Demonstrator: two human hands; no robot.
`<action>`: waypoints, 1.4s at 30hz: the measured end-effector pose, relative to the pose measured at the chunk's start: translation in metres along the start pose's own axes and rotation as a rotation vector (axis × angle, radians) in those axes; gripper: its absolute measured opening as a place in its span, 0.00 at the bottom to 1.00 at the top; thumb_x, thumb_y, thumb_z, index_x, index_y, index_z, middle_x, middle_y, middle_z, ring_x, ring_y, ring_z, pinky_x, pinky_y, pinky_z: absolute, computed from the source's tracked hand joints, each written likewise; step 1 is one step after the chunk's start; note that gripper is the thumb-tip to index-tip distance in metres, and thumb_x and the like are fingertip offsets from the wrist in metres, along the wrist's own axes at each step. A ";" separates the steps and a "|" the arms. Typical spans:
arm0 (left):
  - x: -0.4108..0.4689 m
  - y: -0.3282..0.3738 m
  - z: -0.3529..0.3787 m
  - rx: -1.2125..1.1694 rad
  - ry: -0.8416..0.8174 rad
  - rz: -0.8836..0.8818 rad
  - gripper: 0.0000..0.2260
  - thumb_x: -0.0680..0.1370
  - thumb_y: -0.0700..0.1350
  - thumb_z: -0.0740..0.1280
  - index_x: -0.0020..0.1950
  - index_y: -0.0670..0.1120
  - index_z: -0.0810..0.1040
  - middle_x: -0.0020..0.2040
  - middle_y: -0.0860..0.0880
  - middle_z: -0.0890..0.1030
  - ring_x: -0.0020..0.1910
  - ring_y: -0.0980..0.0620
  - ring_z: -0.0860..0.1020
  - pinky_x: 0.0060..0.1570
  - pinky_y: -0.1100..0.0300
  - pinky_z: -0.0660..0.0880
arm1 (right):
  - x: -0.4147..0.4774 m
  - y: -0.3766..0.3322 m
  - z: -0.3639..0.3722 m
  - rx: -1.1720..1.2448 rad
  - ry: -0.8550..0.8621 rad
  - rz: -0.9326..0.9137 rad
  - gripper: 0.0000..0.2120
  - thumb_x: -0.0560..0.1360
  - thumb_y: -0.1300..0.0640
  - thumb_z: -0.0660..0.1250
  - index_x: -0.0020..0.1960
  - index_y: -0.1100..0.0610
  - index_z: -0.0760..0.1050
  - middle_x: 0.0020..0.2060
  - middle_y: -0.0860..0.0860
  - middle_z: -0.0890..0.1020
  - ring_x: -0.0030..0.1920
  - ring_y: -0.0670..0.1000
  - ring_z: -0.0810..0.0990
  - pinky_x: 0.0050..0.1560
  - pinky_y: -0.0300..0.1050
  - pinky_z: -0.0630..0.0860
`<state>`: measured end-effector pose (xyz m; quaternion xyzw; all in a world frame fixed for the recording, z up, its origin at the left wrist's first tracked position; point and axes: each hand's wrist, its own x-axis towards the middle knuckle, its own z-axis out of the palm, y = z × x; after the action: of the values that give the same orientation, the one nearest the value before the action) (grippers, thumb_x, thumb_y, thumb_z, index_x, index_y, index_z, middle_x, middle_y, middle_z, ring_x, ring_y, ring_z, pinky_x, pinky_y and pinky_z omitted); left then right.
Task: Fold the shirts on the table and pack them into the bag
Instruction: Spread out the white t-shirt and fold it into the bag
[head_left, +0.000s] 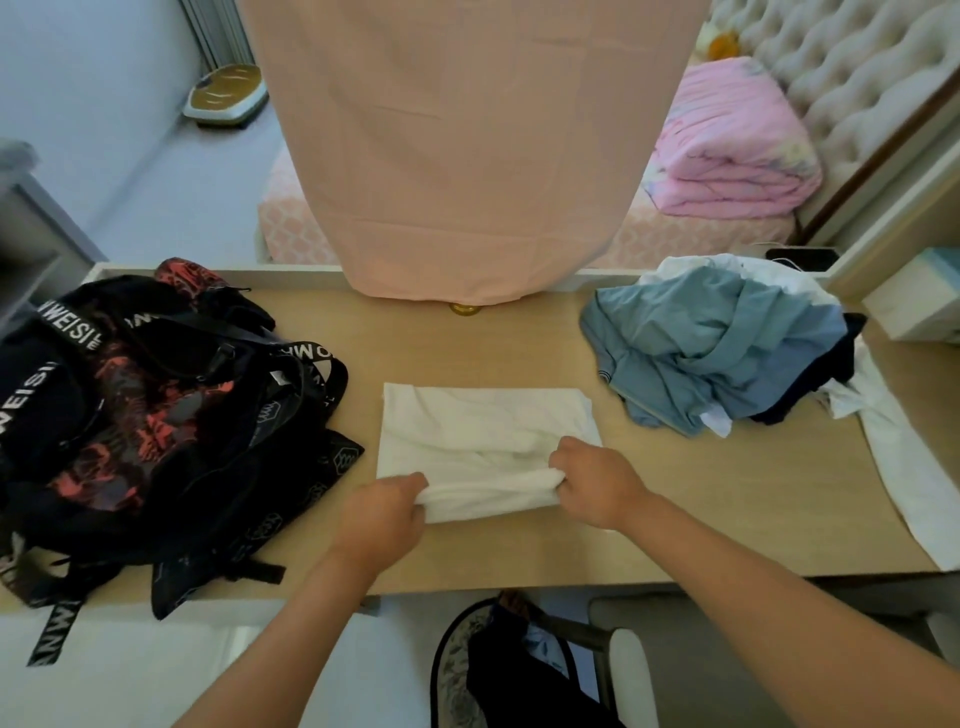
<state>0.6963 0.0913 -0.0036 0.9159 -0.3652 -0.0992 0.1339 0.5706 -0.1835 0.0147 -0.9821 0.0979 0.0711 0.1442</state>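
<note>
A white shirt (483, 431), folded into a rectangle, lies in the middle of the wooden table (727, 499). My left hand (384, 512) grips its near edge at the left, and my right hand (597, 480) grips the same edge at the right, bunching the cloth between them. A black backpack (156, 415) with a red pattern and lettered straps lies on the table's left side. At the right sits a pile of unfolded shirts (727, 343), with a light blue one on top and white and dark ones under it.
A peach cloth (467, 145) hangs down over the back of the table. A white sleeve (904, 478) trails over the table's right front edge. A white box (919, 296) stands at the far right. Below the front edge is a chair (623, 670).
</note>
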 end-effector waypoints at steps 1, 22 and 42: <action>0.012 0.003 -0.013 0.025 0.027 -0.001 0.05 0.73 0.45 0.61 0.46 0.48 0.75 0.33 0.51 0.76 0.29 0.48 0.73 0.25 0.59 0.63 | 0.008 0.004 -0.013 0.021 -0.085 0.018 0.04 0.73 0.60 0.63 0.43 0.53 0.75 0.43 0.49 0.75 0.39 0.51 0.73 0.35 0.43 0.62; 0.144 0.038 0.060 0.205 -0.194 0.132 0.29 0.77 0.57 0.50 0.80 0.56 0.53 0.81 0.47 0.48 0.79 0.43 0.47 0.73 0.34 0.49 | 0.149 0.055 0.010 -0.439 0.217 -0.080 0.21 0.76 0.60 0.57 0.68 0.56 0.73 0.59 0.58 0.78 0.62 0.61 0.74 0.72 0.68 0.55; 0.121 0.013 0.043 0.296 0.059 -0.208 0.31 0.74 0.38 0.55 0.79 0.44 0.58 0.79 0.37 0.53 0.77 0.32 0.50 0.74 0.35 0.45 | 0.116 0.038 0.044 -0.199 -0.236 0.166 0.30 0.79 0.41 0.44 0.80 0.40 0.39 0.80 0.53 0.46 0.79 0.55 0.48 0.69 0.63 0.60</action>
<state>0.7618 -0.0094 -0.0498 0.9609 -0.2752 -0.0307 -0.0025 0.6700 -0.2259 -0.0567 -0.9650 0.1535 0.2068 0.0502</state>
